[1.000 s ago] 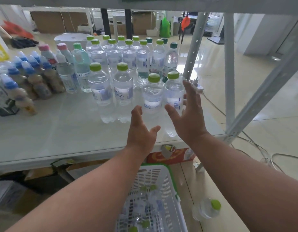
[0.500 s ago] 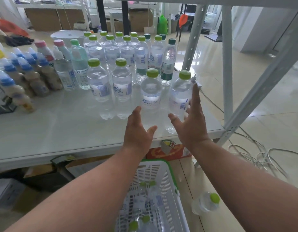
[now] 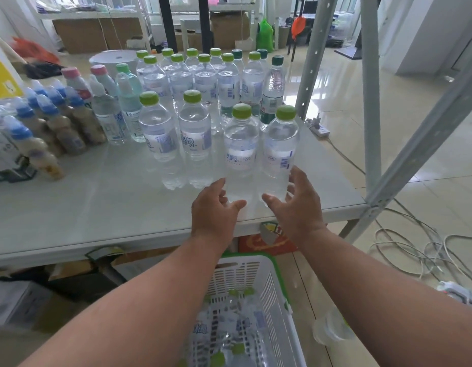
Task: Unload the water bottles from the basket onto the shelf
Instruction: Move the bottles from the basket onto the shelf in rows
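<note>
Nearest to us, low in the view, sits the white basket (image 3: 258, 284) with its green rim, on the floor below the shelf's front edge; several green-capped water bottles (image 3: 229, 327) lie jumbled inside it. One more bottle (image 3: 329, 331) lies on the floor just right of the basket, partly hidden by our right forearm.

Above the basket, our two forearms reach forward to the front edge of the shelf (image 3: 70, 207). Our left hand (image 3: 216, 210) is open, its fingers (image 3: 222, 186) loosely curled and spread, gripping nothing, beside the base of the left front bottle (image 3: 240, 152). Our right hand (image 3: 295, 205) is likewise open, palm turned inward, empty, beside the base of the right front bottle (image 3: 280, 152). We cannot tell whether the fingertips touch the bottles.

These two bottles stand upright, side by side, near the shelf's front right corner. Behind them and to the left stands another upright pair (image 3: 176, 128). Farther back, toward the shelf's rear edge, rows of green-capped bottles (image 3: 203, 75) are packed closely. On the left side of the shelf stand blue-capped brown drinks (image 3: 57, 123) and pink-capped bottles (image 3: 78, 83). A power strip (image 3: 319, 129) lies on the floor beyond the right edge.
</note>
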